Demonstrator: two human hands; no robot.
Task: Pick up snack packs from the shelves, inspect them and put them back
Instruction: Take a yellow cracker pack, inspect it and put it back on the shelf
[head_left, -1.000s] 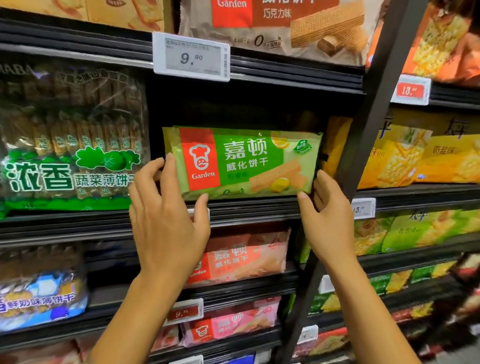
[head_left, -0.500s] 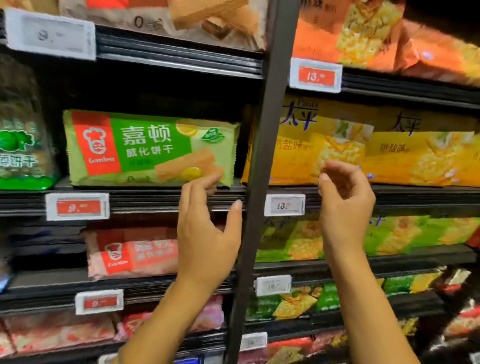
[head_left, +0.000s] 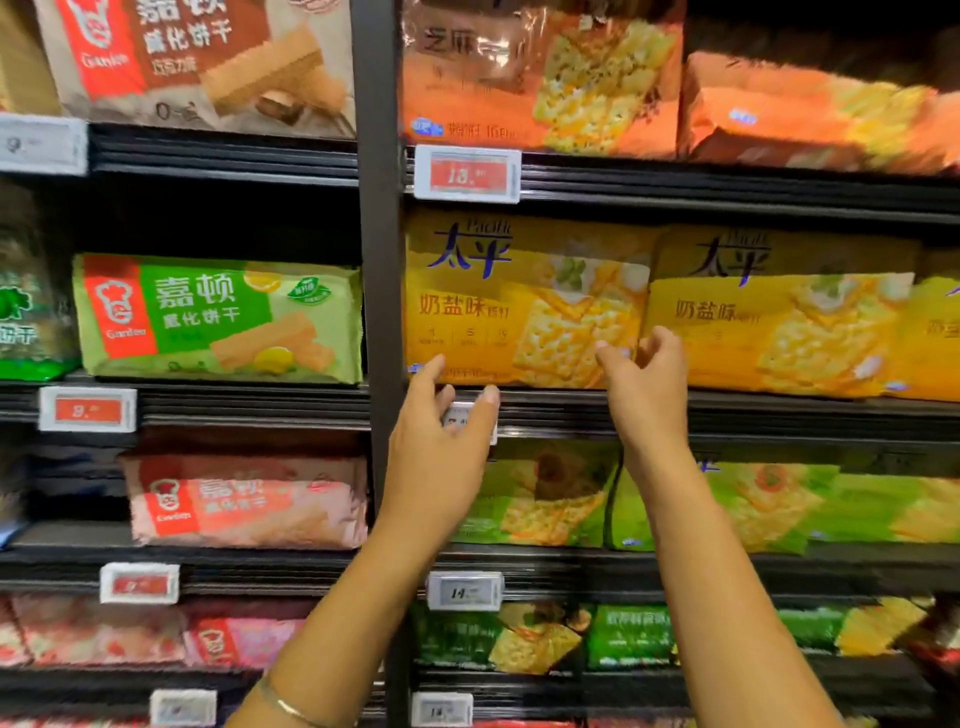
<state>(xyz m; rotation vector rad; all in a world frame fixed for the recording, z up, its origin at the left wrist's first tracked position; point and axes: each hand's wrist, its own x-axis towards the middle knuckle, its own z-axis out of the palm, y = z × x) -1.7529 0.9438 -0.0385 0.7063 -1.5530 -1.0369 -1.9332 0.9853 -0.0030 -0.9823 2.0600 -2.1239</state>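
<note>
A yellow cracker pack stands on the middle shelf just right of the black upright post. My left hand reaches up to its lower left corner with straight fingers, the index tip touching the pack's bottom edge. My right hand is at the pack's lower right edge, thumb against the front and fingers curled by the seam with a second yellow pack. Whether it pinches the pack is unclear. The green Garden wafer pack stands on the shelf left of the post, untouched.
Orange cracker packs fill the shelf above, green cracker packs the shelf below. A pink wafer pack sits lower left. Price tags clip to the shelf edges; one is partly behind my left hand.
Both hands left the green wafer pack and moved right past the post to the yellow cracker pack. The view swung right with them.
</note>
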